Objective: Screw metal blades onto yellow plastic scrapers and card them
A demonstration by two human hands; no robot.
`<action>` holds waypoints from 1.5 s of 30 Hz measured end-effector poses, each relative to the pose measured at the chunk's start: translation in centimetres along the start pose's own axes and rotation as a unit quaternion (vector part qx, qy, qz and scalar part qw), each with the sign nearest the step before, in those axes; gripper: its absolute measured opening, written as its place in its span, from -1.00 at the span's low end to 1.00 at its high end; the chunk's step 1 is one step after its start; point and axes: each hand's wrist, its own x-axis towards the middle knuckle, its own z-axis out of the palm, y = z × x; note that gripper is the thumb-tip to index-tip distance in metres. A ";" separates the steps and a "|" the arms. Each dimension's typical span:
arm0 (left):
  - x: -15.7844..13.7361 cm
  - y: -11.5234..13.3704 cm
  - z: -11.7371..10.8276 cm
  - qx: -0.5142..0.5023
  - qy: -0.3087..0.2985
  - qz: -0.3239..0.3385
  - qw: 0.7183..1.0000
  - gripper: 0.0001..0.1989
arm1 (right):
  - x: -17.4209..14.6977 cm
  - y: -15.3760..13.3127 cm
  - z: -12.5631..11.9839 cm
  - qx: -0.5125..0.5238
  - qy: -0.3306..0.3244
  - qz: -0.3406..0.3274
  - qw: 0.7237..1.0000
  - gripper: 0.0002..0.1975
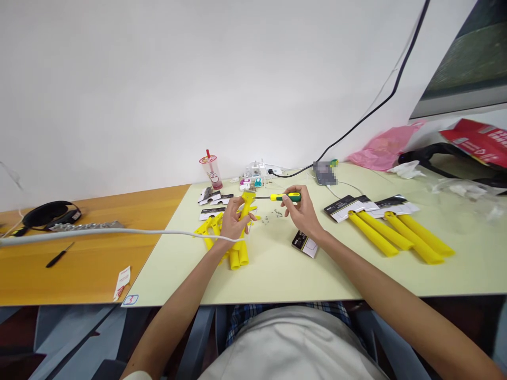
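Observation:
My left hand [233, 220] is closed around a yellow plastic scraper [246, 203], its head pointing up and away. In my right hand [303, 215] is a screwdriver [293, 197] with a green and yellow handle. The screwdriver's shaft points left, its tip at the scraper's head; whether they touch I cannot tell. Under and beside my left hand lies a pile of yellow scraper parts [237, 259]. Small loose screws [273, 215] are scattered on the table between my hands. A black and white card pack [304, 244] rests below my right hand.
More yellow handles [376, 235] and card packs [348, 207] lie on the right. A plastic cup [211, 171] and a power strip [256, 170] stand by the wall. A white cable [158, 231] crosses on the left. A black screwdriver [59, 255] lies on the wooden table.

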 end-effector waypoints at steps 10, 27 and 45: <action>0.1 0.7 0.1 0.007 0.006 -0.017 1.000 -0.42 | -0.5 -0.5 0.3 0.008 -0.015 -0.038 0.999 -0.55; 0.0 1.3 0.3 0.012 0.003 -0.007 1.000 -0.45 | -0.4 -0.3 0.1 -0.023 -0.013 -0.011 1.000 -0.55; 0.0 1.0 0.1 0.005 -0.007 -0.004 1.000 -0.44 | -0.1 -0.3 0.1 -0.026 0.007 0.009 1.000 -0.52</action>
